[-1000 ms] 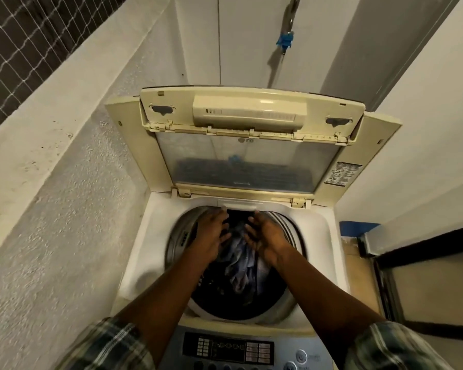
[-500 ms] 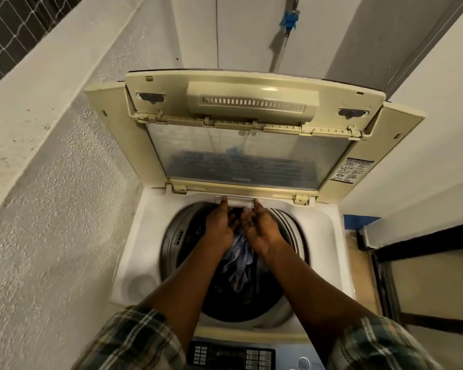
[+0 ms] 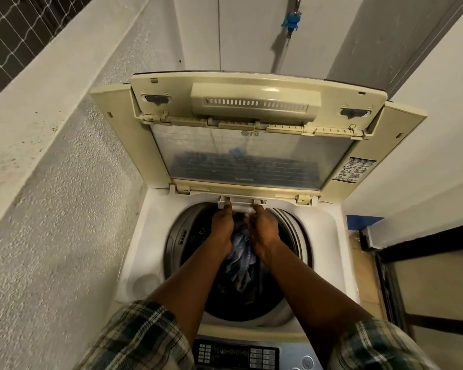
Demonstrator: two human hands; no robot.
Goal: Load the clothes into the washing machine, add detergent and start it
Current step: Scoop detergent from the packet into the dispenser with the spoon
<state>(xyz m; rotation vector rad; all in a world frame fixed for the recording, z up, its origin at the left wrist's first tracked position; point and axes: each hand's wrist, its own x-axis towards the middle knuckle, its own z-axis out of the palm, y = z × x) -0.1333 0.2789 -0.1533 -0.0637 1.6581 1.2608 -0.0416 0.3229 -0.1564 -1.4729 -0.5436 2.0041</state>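
Note:
A white top-loading washing machine (image 3: 147,236) stands with its cream lid (image 3: 251,145) folded up against the wall. Blue and dark clothes (image 3: 239,265) lie in the drum. A small white detergent drawer (image 3: 241,203) sticks out a little at the back rim of the opening. My left hand (image 3: 223,229) and my right hand (image 3: 262,231) reach over the drum side by side, fingertips touching the drawer's front edge. Whether the fingers grip it I cannot tell. The control panel (image 3: 235,352) shows at the bottom between my sleeves.
A rough plaster parapet (image 3: 51,182) runs close along the machine's left side, with netting (image 3: 11,36) above it. A blue tap (image 3: 292,20) hangs on the wall behind the lid. At the right are a white wall, a blue object (image 3: 362,220) and a dark door frame (image 3: 412,247).
Both hands have moved from the clothes in the drum up to the back rim, and their fingertips now touch the small drawer. My head has leaned closer to the machine.

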